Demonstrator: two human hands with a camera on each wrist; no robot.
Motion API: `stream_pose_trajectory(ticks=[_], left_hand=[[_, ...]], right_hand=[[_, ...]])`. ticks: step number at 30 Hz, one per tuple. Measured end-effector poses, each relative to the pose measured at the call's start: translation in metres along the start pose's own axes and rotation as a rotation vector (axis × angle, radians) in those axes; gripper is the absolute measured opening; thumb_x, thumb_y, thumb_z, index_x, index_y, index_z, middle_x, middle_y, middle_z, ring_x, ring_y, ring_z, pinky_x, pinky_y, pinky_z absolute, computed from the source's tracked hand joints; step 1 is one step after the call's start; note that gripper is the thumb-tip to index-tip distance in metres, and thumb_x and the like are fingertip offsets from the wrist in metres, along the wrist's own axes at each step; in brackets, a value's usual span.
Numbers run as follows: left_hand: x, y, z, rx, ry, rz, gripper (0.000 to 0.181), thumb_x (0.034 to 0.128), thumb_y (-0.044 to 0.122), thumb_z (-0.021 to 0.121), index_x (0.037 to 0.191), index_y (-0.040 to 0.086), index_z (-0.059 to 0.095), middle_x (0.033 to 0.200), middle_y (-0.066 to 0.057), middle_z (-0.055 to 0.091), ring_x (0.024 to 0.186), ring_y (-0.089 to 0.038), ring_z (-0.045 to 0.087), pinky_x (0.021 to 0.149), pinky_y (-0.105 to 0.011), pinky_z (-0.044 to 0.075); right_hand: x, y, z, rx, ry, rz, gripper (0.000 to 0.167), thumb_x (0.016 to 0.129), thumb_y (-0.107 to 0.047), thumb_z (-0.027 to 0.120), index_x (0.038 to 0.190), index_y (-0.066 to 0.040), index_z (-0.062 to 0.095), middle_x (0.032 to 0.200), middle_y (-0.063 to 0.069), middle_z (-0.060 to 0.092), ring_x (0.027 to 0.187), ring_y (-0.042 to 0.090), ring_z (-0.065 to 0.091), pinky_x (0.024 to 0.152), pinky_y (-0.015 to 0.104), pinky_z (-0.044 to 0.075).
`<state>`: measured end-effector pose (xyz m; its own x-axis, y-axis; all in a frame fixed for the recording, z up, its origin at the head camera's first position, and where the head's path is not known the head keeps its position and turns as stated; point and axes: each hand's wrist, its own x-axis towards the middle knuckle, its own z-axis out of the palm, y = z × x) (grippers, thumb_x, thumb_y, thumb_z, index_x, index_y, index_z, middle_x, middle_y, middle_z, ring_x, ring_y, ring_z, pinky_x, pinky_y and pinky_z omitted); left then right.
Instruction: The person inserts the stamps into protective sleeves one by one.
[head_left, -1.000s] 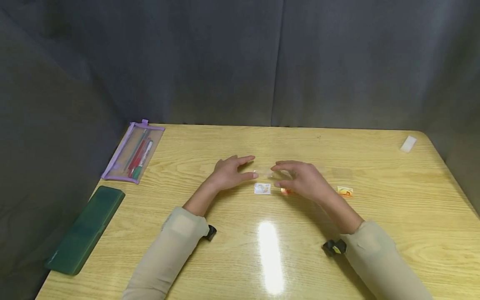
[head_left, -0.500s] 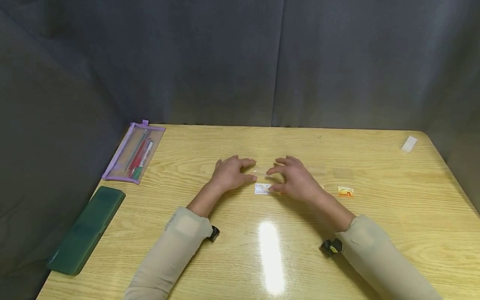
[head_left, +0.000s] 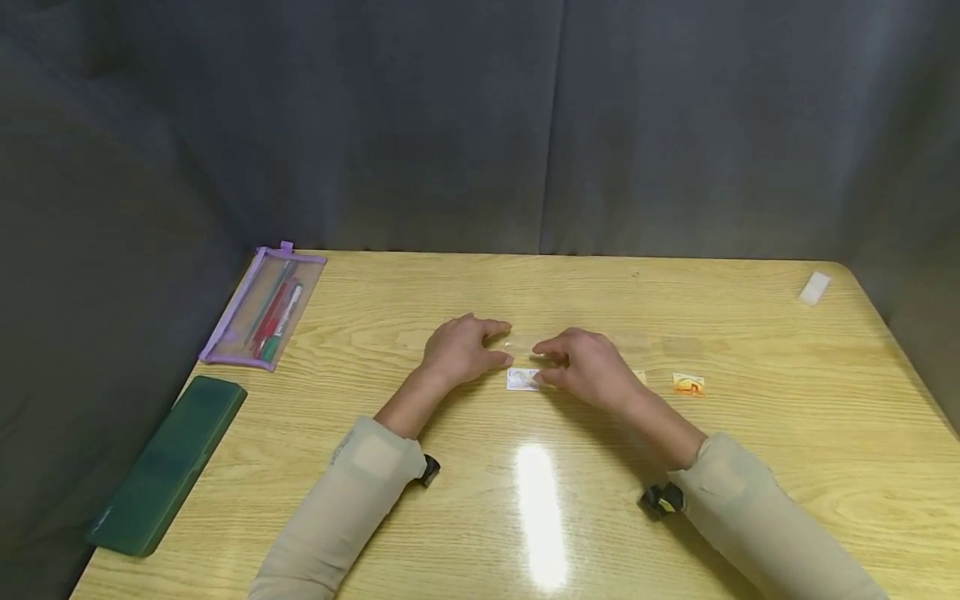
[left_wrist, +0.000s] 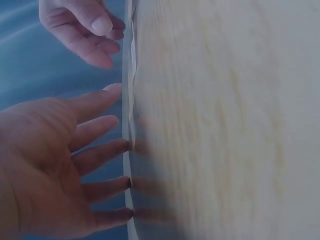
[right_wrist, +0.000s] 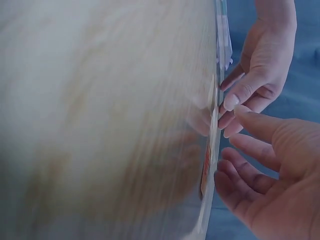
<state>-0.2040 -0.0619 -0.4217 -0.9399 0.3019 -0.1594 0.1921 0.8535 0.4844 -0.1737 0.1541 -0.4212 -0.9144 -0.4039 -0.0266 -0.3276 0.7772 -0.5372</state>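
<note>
A pale postage stamp (head_left: 521,379) lies flat on the wooden table, just in front of the gap between the hands. My left hand (head_left: 461,350) is spread, its fingertips touching the tabletop in the left wrist view. Between the hands, glints mark a clear plastic piece (head_left: 517,344); its outline is hard to see. My right hand (head_left: 588,367) has relaxed, bent fingers, with its thumb tip at the pale stamp's right edge. No pinched thing shows in the right wrist view. An orange stamp (right_wrist: 206,167) appears edge-on there, beside the right fingers. Another orange stamp (head_left: 688,383) lies farther right.
Faint clear pieces (head_left: 681,346) lie behind the stamps. A purple-edged mesh pouch (head_left: 264,308) with pens and a green case (head_left: 168,465) lie at the left. At the far right corner sits a white block (head_left: 814,288). Dark curtains (head_left: 420,125) surround the table.
My right hand has moved left, its thumb now at the pale stamp's edge, and its fingers have drawn closer together. The left hand stays almost in place.
</note>
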Motion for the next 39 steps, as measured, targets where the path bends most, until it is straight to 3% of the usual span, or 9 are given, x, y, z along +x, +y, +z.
stream_pose_trajectory(ticks=[9,25,31,39], left_hand=[[0.001,0.002,0.004,0.023,-0.009,0.009,0.054,0.0896,0.042,0.077,0.14,0.028,0.063,0.156,-0.003,0.05,0.149,-0.034,0.038,0.126,-0.053,0.027],[0.003,0.006,0.006,0.089,0.005,-0.004,0.045,0.0906,0.041,0.076,0.133,0.032,0.068,0.154,-0.002,0.052,0.145,-0.031,0.043,0.12,-0.055,0.035],[0.005,0.008,0.006,0.139,0.016,-0.007,0.047,0.0898,0.043,0.077,0.134,0.031,0.067,0.153,-0.001,0.053,0.143,-0.031,0.047,0.116,-0.053,0.04],[0.006,0.011,0.006,0.143,0.034,-0.006,0.042,0.0889,0.04,0.079,0.129,0.031,0.07,0.147,0.002,0.06,0.136,-0.031,0.052,0.111,-0.055,0.044]], right_hand=[[0.002,-0.001,0.002,-0.057,-0.021,0.002,0.039,0.083,-0.032,0.085,0.118,-0.017,0.076,0.097,-0.001,0.073,0.091,0.018,0.063,0.079,0.038,0.054],[-0.001,-0.004,0.009,-0.161,0.019,-0.093,0.032,0.081,-0.029,0.087,0.11,-0.019,0.079,0.088,-0.004,0.072,0.09,0.019,0.061,0.083,0.039,0.055],[0.0,-0.002,0.011,-0.181,0.022,-0.093,0.031,0.082,-0.028,0.086,0.11,-0.018,0.079,0.088,-0.004,0.071,0.089,0.018,0.062,0.082,0.038,0.055],[0.001,-0.003,0.012,-0.204,0.04,-0.117,0.028,0.082,-0.026,0.086,0.107,-0.016,0.079,0.089,-0.003,0.072,0.089,0.018,0.064,0.083,0.038,0.055]])
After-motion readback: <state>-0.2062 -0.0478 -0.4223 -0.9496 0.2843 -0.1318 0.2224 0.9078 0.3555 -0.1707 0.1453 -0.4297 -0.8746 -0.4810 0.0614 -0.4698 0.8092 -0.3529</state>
